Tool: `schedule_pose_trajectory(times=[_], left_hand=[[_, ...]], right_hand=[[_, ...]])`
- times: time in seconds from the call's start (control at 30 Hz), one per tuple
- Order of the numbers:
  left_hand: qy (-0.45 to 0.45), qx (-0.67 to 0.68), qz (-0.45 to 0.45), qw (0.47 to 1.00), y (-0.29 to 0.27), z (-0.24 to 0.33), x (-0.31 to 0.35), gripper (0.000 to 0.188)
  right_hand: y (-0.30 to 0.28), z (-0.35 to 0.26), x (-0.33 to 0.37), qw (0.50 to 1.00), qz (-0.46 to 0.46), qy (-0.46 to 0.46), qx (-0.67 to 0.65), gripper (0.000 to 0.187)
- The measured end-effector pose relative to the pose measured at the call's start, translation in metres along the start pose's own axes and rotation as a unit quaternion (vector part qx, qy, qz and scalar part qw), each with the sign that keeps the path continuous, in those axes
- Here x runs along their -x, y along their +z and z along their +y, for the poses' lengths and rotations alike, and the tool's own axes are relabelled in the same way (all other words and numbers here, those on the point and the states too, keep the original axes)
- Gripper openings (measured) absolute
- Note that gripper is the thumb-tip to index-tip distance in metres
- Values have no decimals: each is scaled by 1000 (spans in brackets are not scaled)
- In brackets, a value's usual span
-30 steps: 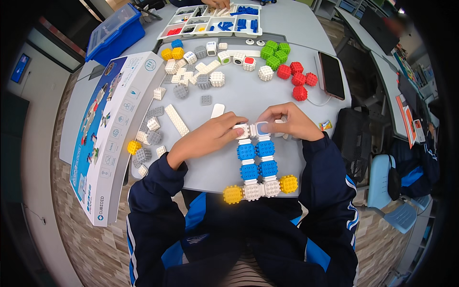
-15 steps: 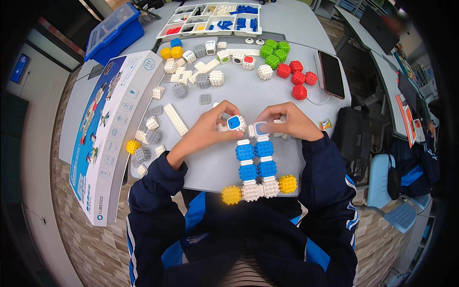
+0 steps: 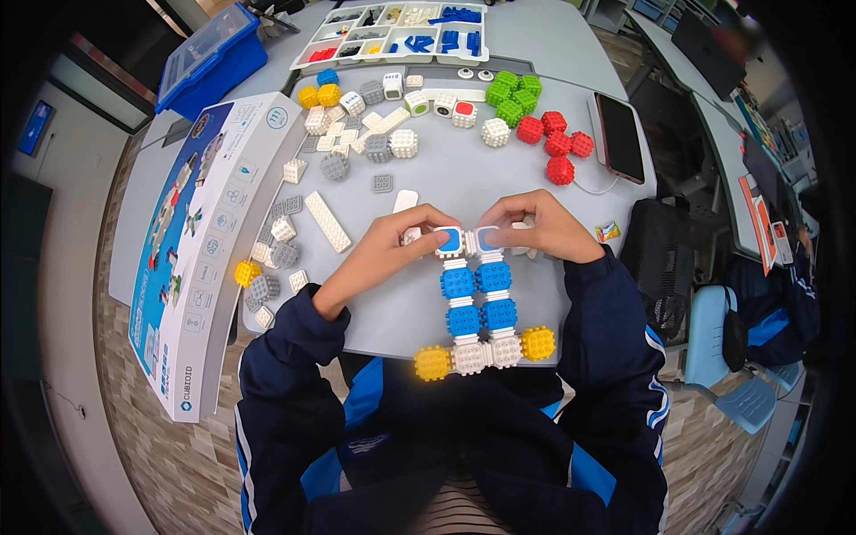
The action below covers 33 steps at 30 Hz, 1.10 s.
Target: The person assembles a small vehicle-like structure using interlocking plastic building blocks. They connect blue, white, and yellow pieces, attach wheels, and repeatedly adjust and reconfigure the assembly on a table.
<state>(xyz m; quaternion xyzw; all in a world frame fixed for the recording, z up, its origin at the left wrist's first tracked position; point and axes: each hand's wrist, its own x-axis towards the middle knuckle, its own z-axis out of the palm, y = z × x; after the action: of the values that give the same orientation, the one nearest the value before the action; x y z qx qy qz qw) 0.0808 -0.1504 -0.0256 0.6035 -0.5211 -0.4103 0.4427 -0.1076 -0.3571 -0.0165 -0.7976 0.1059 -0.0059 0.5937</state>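
While the left hand (image 3: 392,237) pinches 1 blue-faced cube (image 3: 451,240) at the far end of the block frame (image 3: 501,313), the right hand (image 3: 544,227) grips a twin cube (image 3: 486,239) just beside it — lining up these 2 seems the step in hand, though contact is hard to judge. Next calls for even pressure. Along the frame — 4 knobbly, rounded blue blocks (image 3: 463,320), ribbed white connectors (image 3: 456,265) between.

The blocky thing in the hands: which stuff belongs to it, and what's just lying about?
Part of it:
two white cubes with blue faces, held
four blue blocks
two white blocks
two yellow blocks

Lying about:
phone
small yellow packet
black bag
red blocks and green blocks (maybe spares)
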Motion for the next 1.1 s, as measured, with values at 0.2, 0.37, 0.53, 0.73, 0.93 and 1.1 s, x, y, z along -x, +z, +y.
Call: schedule_pose_trajectory(times=[0.2, 0.37, 0.53, 0.73, 0.93, 1.1], left_hand=[[8, 25, 12, 1000, 5, -2, 0, 27], [5, 25, 13, 1000, 7, -5, 1, 27], [4, 44, 12, 999, 9, -10, 1, 28], [12, 39, -3, 999, 7, -11, -1, 27], [-17, 74, -23, 997, 6, -12, -2, 27], [-26, 92, -33, 995, 7, -12, -1, 27]], right_hand=[[-1, 3, -2, 1000, 6, 7, 14, 32], [0, 6, -2, 1000, 6, 0, -4, 32], [2, 6, -2, 1000, 12, 2, -29, 31], [3, 4, -1, 999, 19, 11, -37, 29], [3, 6, -2, 999, 25, 11, -21, 26], [3, 8, -2, 999, 25, 1, -34, 25]])
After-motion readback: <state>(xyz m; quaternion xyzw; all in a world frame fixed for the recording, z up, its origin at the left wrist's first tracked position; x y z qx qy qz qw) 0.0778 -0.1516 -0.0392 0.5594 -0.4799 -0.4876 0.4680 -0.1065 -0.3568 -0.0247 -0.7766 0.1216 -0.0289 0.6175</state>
